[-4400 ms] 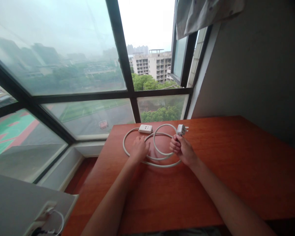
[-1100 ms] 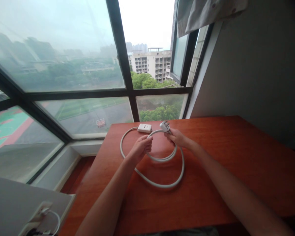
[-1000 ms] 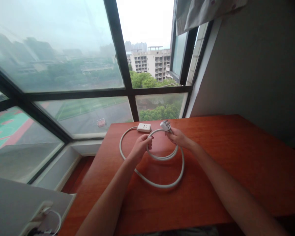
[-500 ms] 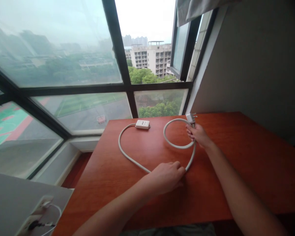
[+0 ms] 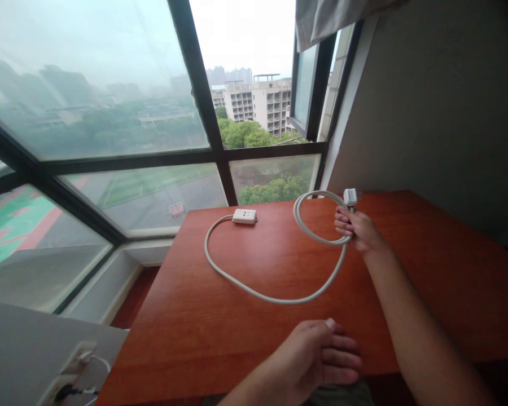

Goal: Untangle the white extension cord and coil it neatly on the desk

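Note:
My right hand (image 5: 359, 228) is closed round the plug end of a white extension cord, with the plug (image 5: 350, 197) sticking up above the fingers. A loop of the cord (image 5: 297, 214) hangs to the left of that hand. From there the cord (image 5: 254, 292) sweeps in a wide curve over the tabletop to the white socket block (image 5: 244, 216) near the back edge. My left hand (image 5: 317, 355) is at the near edge of the table, apart from the cord. Its fingers are stretched out and hold nothing.
The reddish-brown wooden table (image 5: 186, 338) stands against a large window with a dark frame (image 5: 161, 160). At lower left, a wall outlet (image 5: 74, 361) has plugs and cables in it. A grey curtain (image 5: 334, 20) hangs at the top.
My left hand has let go of the cord and drawn back toward me, opening. My right hand has moved right with the plug, and the loop beside it now shows doubled cord.

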The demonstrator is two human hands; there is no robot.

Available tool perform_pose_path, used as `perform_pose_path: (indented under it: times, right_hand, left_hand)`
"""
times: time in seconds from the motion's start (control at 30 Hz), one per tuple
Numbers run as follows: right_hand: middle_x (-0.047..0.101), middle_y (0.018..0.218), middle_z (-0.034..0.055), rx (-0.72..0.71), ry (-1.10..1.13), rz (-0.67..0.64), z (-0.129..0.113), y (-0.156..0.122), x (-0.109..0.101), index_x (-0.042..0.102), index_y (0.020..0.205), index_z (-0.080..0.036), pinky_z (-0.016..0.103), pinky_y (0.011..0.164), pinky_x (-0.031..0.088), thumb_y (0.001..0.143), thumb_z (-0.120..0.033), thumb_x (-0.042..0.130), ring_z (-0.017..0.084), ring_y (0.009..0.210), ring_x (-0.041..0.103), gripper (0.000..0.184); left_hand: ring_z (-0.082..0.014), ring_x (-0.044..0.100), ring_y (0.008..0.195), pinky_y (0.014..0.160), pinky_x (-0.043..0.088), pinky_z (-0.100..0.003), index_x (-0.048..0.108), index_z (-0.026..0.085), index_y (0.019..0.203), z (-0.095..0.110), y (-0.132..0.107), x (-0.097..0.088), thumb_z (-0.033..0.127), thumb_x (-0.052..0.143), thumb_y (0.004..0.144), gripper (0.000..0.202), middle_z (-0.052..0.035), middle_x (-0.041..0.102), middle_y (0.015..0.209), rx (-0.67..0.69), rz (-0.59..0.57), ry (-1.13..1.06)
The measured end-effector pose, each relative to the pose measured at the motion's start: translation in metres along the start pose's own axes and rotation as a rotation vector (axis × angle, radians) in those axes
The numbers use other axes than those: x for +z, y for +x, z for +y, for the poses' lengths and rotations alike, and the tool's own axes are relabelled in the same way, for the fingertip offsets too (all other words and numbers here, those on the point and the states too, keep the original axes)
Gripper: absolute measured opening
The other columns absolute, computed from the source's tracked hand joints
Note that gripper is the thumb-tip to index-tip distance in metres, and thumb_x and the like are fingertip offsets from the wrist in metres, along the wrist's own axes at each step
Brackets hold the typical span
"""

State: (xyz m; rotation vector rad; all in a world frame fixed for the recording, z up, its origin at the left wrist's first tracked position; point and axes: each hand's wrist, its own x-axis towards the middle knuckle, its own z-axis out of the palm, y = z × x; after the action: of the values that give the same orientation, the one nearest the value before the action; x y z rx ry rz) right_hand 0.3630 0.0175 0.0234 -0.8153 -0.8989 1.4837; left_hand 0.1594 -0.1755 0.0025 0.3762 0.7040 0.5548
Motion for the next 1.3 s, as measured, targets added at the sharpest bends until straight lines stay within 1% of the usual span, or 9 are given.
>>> perform_pose_path:
  times: [0.07, 0.17, 0.33, 0.47, 0.6, 0.77, 0.83, 1.03, 1.3]
  right_hand:
    - [0.030, 0.060, -0.0084, 0.021, 0.027, -0.014, 0.001, -0.003, -0.001, 0.049, 0.078, -0.019, 0.012, 0.031, 0.021, 0.075, -0.029, 0.068, 0.002, 0.040, 0.018, 0.022]
    - [0.030, 0.059, -0.0090, 0.037, 0.014, -0.008, 0.005, -0.008, 0.001, 0.048, 0.079, -0.019, 0.013, 0.031, 0.020, 0.075, -0.030, 0.067, 0.002, 0.040, 0.017, 0.022]
    - [0.035, 0.058, -0.0097, 0.152, -0.174, -0.089, 0.017, -0.015, 0.018, 0.044, 0.078, -0.019, 0.013, 0.031, 0.019, 0.074, -0.041, 0.069, 0.001, 0.038, 0.022, 0.034]
    - [0.039, 0.059, -0.0097, 0.238, -0.328, -0.229, 0.026, -0.022, 0.035, 0.043, 0.082, -0.020, 0.014, 0.032, 0.020, 0.076, -0.046, 0.067, 0.001, 0.038, 0.026, 0.037]
    - [0.039, 0.059, -0.0096, 0.295, -0.357, -0.348, 0.033, -0.025, 0.042, 0.043, 0.082, -0.020, 0.014, 0.031, 0.021, 0.077, -0.048, 0.066, 0.001, 0.037, 0.027, 0.037]
    - [0.037, 0.059, -0.0100, 0.322, -0.215, -0.352, 0.038, -0.022, 0.042, 0.043, 0.081, -0.019, 0.014, 0.031, 0.018, 0.076, -0.046, 0.068, 0.001, 0.037, 0.022, 0.037]
    - [0.036, 0.058, -0.0101, 0.339, -0.170, -0.370, 0.039, -0.022, 0.042, 0.043, 0.080, -0.019, 0.013, 0.031, 0.017, 0.076, -0.045, 0.068, 0.001, 0.038, 0.021, 0.036]
    - [0.037, 0.059, -0.0095, 0.387, -0.278, -0.484, 0.044, -0.029, 0.051, 0.042, 0.080, -0.020, 0.014, 0.031, 0.016, 0.078, -0.047, 0.066, 0.001, 0.037, 0.024, 0.036]
    - [0.038, 0.059, -0.0088, 0.392, -0.423, -0.622, 0.052, -0.033, 0.063, 0.040, 0.078, -0.020, 0.016, 0.033, 0.020, 0.081, -0.048, 0.061, 0.002, 0.039, 0.027, 0.035]
  left_hand:
    - [-0.0224, 0.066, 0.098, 0.085, 0.051, -0.032, 0.057, 0.013, 0.105, -0.003, 0.008, -0.003, 0.040, 0.059, 0.084, 0.034, -0.0195, 0.063, 0.115, 0.134, 0.146, -0.245]
    - [-0.0219, 0.061, 0.111, 0.094, 0.048, -0.034, 0.052, 0.018, 0.113, 0.013, 0.015, -0.007, 0.030, 0.056, 0.088, 0.028, -0.0165, 0.059, 0.125, 0.442, 0.324, -0.395]
    - [-0.0252, 0.063, 0.108, 0.087, 0.054, -0.037, 0.055, 0.016, 0.101, 0.043, 0.012, -0.015, 0.023, 0.051, 0.090, 0.014, -0.0178, 0.063, 0.116, 0.625, 0.382, -0.417]
    - [-0.0248, 0.066, 0.100, 0.084, 0.055, -0.040, 0.055, 0.015, 0.096, 0.050, 0.006, -0.026, 0.018, 0.049, 0.089, 0.010, -0.0158, 0.066, 0.106, 0.629, 0.447, -0.418]
    - [-0.0217, 0.066, 0.095, 0.083, 0.056, -0.038, 0.056, 0.015, 0.097, 0.051, -0.001, -0.038, 0.018, 0.054, 0.087, 0.011, -0.0129, 0.066, 0.101, 0.601, 0.436, -0.321]
    - [-0.0156, 0.064, 0.095, 0.087, 0.053, -0.028, 0.057, 0.017, 0.098, 0.052, -0.010, -0.048, 0.018, 0.064, 0.081, 0.018, -0.0081, 0.064, 0.100, 0.689, 0.504, -0.170]
    - [-0.0168, 0.063, 0.100, 0.089, 0.052, -0.028, 0.056, 0.018, 0.101, 0.052, -0.013, -0.050, 0.018, 0.066, 0.079, 0.024, -0.0084, 0.063, 0.105, 0.722, 0.519, -0.159]
    - [-0.0180, 0.067, 0.086, 0.073, 0.056, -0.031, 0.048, 0.021, 0.107, 0.055, -0.019, -0.054, 0.016, 0.065, 0.080, 0.032, -0.0084, 0.066, 0.101, 0.809, 0.548, -0.209]
    - [-0.0138, 0.062, 0.063, 0.058, 0.052, -0.025, 0.058, 0.014, 0.096, 0.061, -0.024, -0.063, 0.035, 0.073, 0.073, 0.034, -0.0019, 0.061, 0.075, 0.601, 0.449, 0.001]
